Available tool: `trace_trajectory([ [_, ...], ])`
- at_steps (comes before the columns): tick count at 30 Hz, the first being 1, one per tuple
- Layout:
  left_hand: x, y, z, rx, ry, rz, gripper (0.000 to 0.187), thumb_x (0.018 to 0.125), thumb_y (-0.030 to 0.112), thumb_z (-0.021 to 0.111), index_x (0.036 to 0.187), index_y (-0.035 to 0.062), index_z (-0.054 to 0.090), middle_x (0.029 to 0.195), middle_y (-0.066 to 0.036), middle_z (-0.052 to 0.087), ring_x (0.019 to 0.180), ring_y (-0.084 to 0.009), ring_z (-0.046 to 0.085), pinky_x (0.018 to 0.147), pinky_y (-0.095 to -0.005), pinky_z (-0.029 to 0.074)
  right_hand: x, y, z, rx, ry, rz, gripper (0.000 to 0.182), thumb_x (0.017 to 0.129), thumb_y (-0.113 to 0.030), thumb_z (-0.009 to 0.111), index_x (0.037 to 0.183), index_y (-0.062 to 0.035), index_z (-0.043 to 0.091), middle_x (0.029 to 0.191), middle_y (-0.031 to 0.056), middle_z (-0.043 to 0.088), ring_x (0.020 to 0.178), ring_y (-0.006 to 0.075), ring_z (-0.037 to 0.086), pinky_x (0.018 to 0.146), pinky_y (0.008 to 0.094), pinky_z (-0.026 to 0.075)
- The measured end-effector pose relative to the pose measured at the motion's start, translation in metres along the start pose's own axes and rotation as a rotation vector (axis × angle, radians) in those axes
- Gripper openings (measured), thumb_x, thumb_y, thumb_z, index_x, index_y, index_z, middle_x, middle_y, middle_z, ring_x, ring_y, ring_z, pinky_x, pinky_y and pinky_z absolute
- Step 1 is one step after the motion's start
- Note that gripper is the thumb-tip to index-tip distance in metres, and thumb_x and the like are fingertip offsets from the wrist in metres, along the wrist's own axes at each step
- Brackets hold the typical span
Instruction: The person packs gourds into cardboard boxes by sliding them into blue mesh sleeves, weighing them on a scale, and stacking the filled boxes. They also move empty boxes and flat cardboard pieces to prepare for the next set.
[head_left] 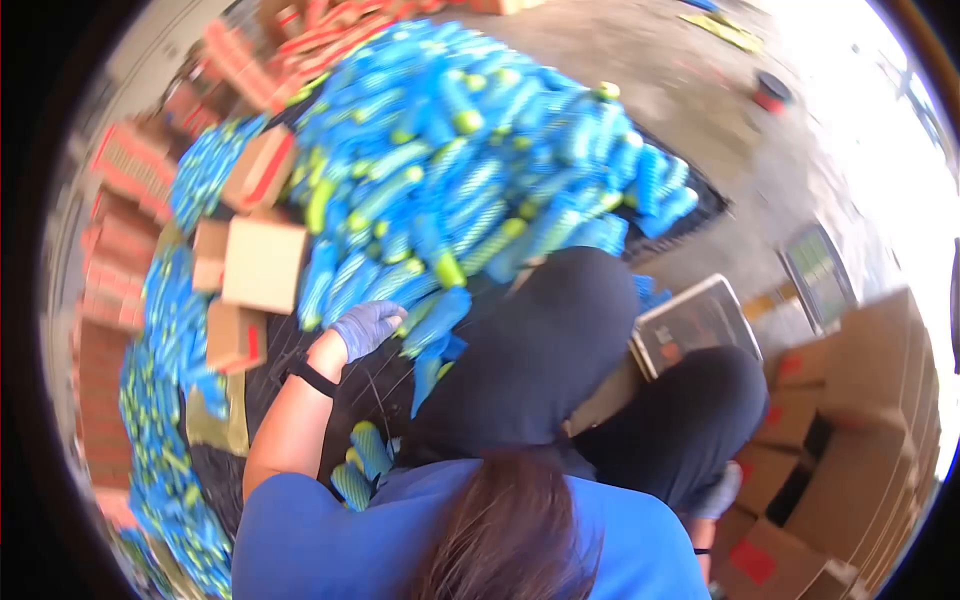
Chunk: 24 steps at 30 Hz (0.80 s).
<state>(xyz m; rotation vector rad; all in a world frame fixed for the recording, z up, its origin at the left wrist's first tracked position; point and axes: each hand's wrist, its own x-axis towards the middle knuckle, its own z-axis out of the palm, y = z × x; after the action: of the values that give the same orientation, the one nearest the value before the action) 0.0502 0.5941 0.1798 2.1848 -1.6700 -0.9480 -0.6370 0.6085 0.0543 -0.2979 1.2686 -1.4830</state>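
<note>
My left hand (368,328), in a pale purple glove, is at the near edge of a large heap of blue and yellow-green netted bundles (440,160). Its fingers are bent and pressed together beside a blue bundle (440,318); what they hold, if anything, is too blurred to make out. Low on the right, my right hand (722,490), also gloved, shows in part beyond my knee, close to the cardboard boxes. Its fingers are hidden. A few green-and-blue netted pieces (366,465) lie by my left hip.
Small cardboard boxes (264,262) stand left of the heap, with more netted bundles (160,440) and stacked red-marked boxes (105,400) beyond. To the right are a dark-topped crate (700,325), a tilted panel (818,275) and large open boxes (860,440). A black-and-red container (771,92) stands farther back.
</note>
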Motion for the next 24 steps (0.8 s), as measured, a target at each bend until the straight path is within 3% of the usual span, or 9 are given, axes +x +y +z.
trace_trajectory([
  [1, -0.026, -0.035, 0.001, -0.066, 0.074, -0.049, 0.029, 0.096, 0.025, 0.060, 0.115, 0.0034, 0.068, 0.104, -0.011, 0.071, 0.100, -0.0224, 0.066, 0.090, -0.0349, 0.051, 0.061, -0.024, -0.026, -0.042, -0.270, -0.211, 0.017, 0.096, -0.023, 0.058, 0.104, -0.0091, 0.063, 0.088, -0.0014, 0.057, 0.075, 0.0075, 0.052, 0.066, 0.0220, 0.046],
  [3, -0.073, -0.124, 0.010, -0.699, 0.154, -0.276, 0.029, 0.098, 0.026, 0.057, 0.118, 0.0064, 0.066, 0.103, -0.006, 0.070, 0.090, -0.0168, 0.065, 0.081, -0.0336, 0.051, 0.088, -0.085, 0.055, -0.325, -0.026, -0.604, 0.021, 0.101, -0.024, 0.054, 0.109, -0.0066, 0.062, 0.091, -0.0009, 0.059, 0.075, 0.0078, 0.052, 0.063, 0.0226, 0.042],
  [4, -0.091, -0.148, 0.009, -0.921, 0.171, -0.494, 0.030, 0.099, 0.028, 0.056, 0.119, 0.0078, 0.065, 0.103, -0.004, 0.070, 0.087, -0.0145, 0.065, 0.077, -0.0326, 0.051, 0.087, -0.118, 0.095, -0.114, -0.129, -0.567, 0.023, 0.102, -0.024, 0.052, 0.112, -0.0049, 0.061, 0.094, 0.0005, 0.060, 0.076, 0.0093, 0.052, 0.063, 0.0234, 0.043],
  [8, -0.122, -0.228, 0.038, -1.063, 0.579, -0.934, 0.030, 0.099, 0.036, 0.051, 0.112, 0.0137, 0.065, 0.093, -0.001, 0.069, 0.079, -0.0167, 0.064, 0.074, -0.0383, 0.050, 0.107, -0.161, 0.191, -0.284, -0.384, -0.749, 0.033, 0.105, -0.028, 0.048, 0.124, -0.0033, 0.058, 0.105, 0.0039, 0.060, 0.085, 0.0130, 0.052, 0.076, 0.0249, 0.043],
  [10, -0.158, -0.314, 0.082, -0.436, 0.413, -1.101, 0.047, 0.094, 0.046, 0.053, 0.126, 0.0135, 0.064, 0.121, -0.012, 0.066, 0.118, -0.0309, 0.062, 0.096, -0.0496, 0.047, 0.089, -0.161, 0.243, -0.390, -0.349, -0.727, 0.038, 0.104, -0.030, 0.048, 0.130, -0.0034, 0.056, 0.105, 0.0043, 0.060, 0.088, 0.0129, 0.051, 0.081, 0.0262, 0.043],
  [14, -0.240, -0.212, 0.090, -0.346, 0.435, -1.622, 0.060, 0.090, 0.046, 0.056, 0.142, 0.0164, 0.050, 0.143, -0.014, 0.051, 0.136, -0.0343, 0.046, 0.108, -0.0492, 0.042, 0.136, -0.158, 0.299, -0.762, -0.396, -0.724, 0.039, 0.100, -0.030, 0.057, 0.129, -0.0038, 0.059, 0.118, 0.0110, 0.058, 0.090, 0.0163, 0.053, 0.078, 0.0292, 0.046],
  [18, -0.301, -0.208, 0.151, -0.237, 0.360, -2.036, 0.063, 0.088, 0.044, 0.060, 0.144, 0.0182, 0.047, 0.150, -0.013, 0.043, 0.137, -0.0323, 0.044, 0.108, -0.0468, 0.042, 0.136, -0.138, 0.355, -0.761, -0.383, -0.496, 0.040, 0.096, -0.027, 0.062, 0.130, -0.0060, 0.058, 0.126, 0.0139, 0.054, 0.097, 0.0198, 0.053, 0.084, 0.0328, 0.048],
  [22, -0.355, -0.224, 0.176, -0.032, 0.714, -2.132, 0.068, 0.087, 0.049, 0.062, 0.145, 0.0175, 0.046, 0.149, -0.013, 0.043, 0.135, -0.0321, 0.046, 0.107, -0.0465, 0.043, 0.185, -0.129, 0.357, -0.840, -0.389, -0.371, 0.041, 0.095, -0.025, 0.063, 0.131, -0.0063, 0.058, 0.126, 0.0140, 0.054, 0.104, 0.0217, 0.054, 0.084, 0.0336, 0.048],
  [24, -0.381, -0.233, 0.179, -0.385, 0.796, -2.222, 0.074, 0.086, 0.054, 0.063, 0.145, 0.0138, 0.044, 0.150, -0.012, 0.040, 0.136, -0.0311, 0.044, 0.108, -0.0467, 0.041, 0.204, -0.123, 0.351, -1.033, -0.423, -0.359, 0.048, 0.095, -0.031, 0.061, 0.138, -0.0087, 0.053, 0.129, 0.0150, 0.056, 0.099, 0.0203, 0.054, 0.077, 0.0295, 0.048],
])
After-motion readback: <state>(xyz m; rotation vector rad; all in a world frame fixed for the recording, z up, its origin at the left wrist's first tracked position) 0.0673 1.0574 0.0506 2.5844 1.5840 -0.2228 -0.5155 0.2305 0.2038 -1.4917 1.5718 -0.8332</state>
